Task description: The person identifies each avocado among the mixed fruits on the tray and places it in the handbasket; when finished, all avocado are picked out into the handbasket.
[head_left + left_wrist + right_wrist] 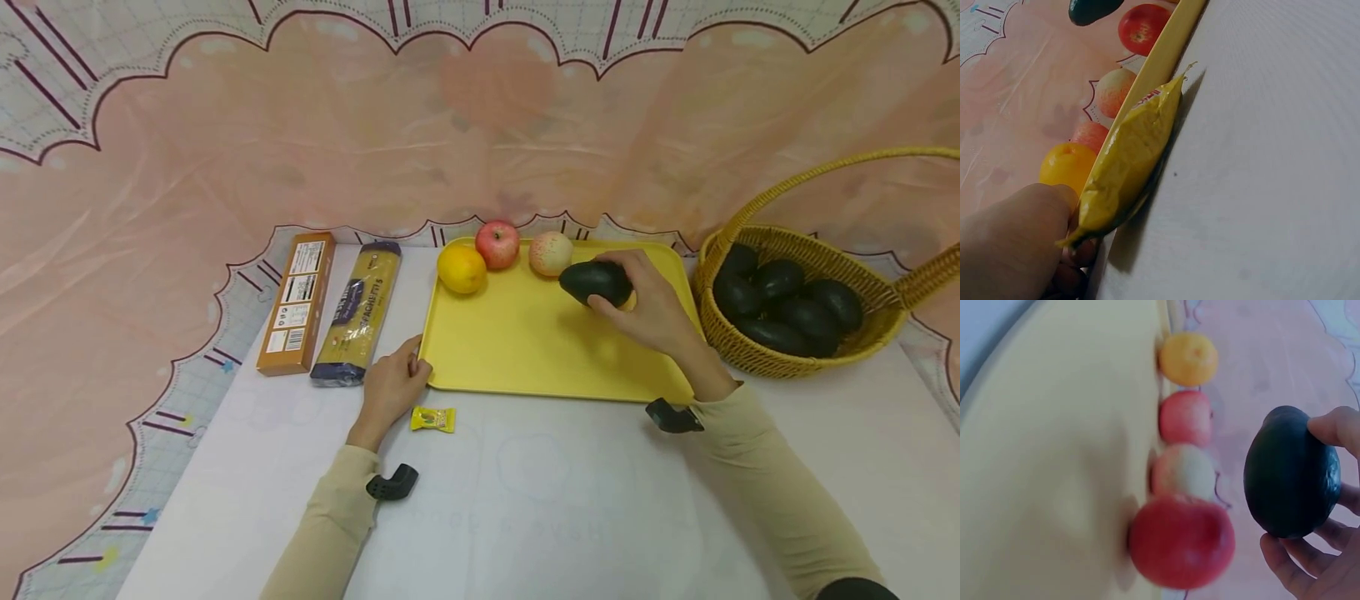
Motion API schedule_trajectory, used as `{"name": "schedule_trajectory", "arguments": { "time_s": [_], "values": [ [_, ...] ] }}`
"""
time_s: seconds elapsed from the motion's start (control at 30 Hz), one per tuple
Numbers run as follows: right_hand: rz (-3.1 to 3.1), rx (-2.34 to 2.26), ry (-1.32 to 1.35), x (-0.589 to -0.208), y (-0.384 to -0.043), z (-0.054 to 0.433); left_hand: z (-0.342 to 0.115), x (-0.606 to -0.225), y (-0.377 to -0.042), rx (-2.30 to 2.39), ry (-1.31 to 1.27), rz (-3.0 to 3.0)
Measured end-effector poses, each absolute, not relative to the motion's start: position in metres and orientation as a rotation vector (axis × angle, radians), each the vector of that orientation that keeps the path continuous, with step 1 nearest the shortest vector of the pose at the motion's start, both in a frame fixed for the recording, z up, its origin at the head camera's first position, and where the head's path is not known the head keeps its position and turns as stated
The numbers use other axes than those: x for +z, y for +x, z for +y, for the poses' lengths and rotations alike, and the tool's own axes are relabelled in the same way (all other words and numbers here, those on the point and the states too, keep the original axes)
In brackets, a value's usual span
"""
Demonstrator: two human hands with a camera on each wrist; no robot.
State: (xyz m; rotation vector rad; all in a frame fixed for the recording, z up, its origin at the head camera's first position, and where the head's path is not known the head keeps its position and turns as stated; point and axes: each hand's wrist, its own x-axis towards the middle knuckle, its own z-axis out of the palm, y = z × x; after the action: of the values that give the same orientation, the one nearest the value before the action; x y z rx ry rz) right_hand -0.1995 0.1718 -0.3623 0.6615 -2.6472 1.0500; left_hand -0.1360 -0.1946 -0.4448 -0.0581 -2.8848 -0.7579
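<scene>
My right hand (648, 304) grips a dark green avocado (596, 283) above the right half of a yellow tray (517, 350). In the right wrist view, the thumb and curled fingers hold the avocado (1291, 475) from one side, clear of the tray. My left hand (393, 379) holds the tray's front left corner, thumb by the rim and fingers curled. Along the tray's back stand an orange-yellow fruit (461, 268), a red apple (497, 244) and a pale peach (551, 253). A larger red fruit (1182, 540) beside the peach is hidden behind my right hand in the head view.
A wicker basket (720, 333) with a tall handle stands right of the tray, holding several dark avocados (806, 321). To the left lie a spaghetti pack (360, 317) and an orange-brown box (296, 304). A small yellow wrapped candy (432, 419) lies before the tray.
</scene>
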Motion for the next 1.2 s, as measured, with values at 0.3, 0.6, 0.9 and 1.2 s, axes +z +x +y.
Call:
{"name": "schedule_trajectory", "arguments": {
  "time_s": [0.3, 0.6, 0.9, 1.2],
  "values": [
    [-2.655, 1.033, 0.586, -0.361, -0.196, 0.200, -0.194, -0.444, -0.136, -0.769, -0.056, -2.890],
    [-2.666, 1.031, 0.508, -0.359, -0.188, 0.218, -0.195, -0.445, -0.136, -0.762, -0.059, -2.890],
    [-2.639, 1.045, 0.410, -0.356, -0.178, 0.239, -0.196, -0.446, -0.136, -0.765, -0.054, -2.899],
    [-2.621, 1.063, 0.321, -0.355, -0.169, 0.265, -0.196, -0.446, -0.136, -0.773, -0.065, -2.895]
  ]
}}
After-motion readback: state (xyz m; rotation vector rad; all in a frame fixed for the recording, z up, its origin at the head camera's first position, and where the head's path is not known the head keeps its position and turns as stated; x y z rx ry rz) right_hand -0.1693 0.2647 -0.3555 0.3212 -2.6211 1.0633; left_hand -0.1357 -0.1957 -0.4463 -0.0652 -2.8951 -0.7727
